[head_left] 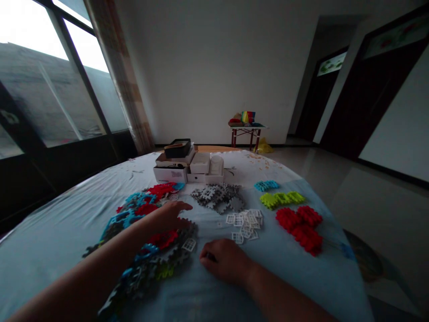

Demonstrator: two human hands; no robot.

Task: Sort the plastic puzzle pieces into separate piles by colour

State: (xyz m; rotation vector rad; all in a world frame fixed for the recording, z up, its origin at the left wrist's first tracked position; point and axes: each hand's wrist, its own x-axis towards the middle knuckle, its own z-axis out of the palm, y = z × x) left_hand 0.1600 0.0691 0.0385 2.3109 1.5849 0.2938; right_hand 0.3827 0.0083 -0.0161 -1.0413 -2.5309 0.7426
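My left hand (172, 213) reaches over a mixed heap of interlocking plastic pieces, its fingers stretched and apart. In that heap lie red pieces (164, 239), blue pieces (125, 218) and dark grey pieces (150, 270). A single white window-frame piece (189, 244) lies on the heap's right edge. Resting on the tablecloth just right of it, my right hand (223, 257) is curled closed; whatever it may hold is hidden. Beyond my right hand are several white window-frame pieces (246, 221) in a loose pile. A pile of grey pieces (217, 197) sits farther back.
Sorted groups line the right side: blue (266, 185), yellow-green (281, 199) and red (301, 228). White boxes (170, 173) with a black box (178, 147) on top stand at the back. A light blue cloth (67, 214) covers the round table. Small scraps (263, 162) lie at the far edge.
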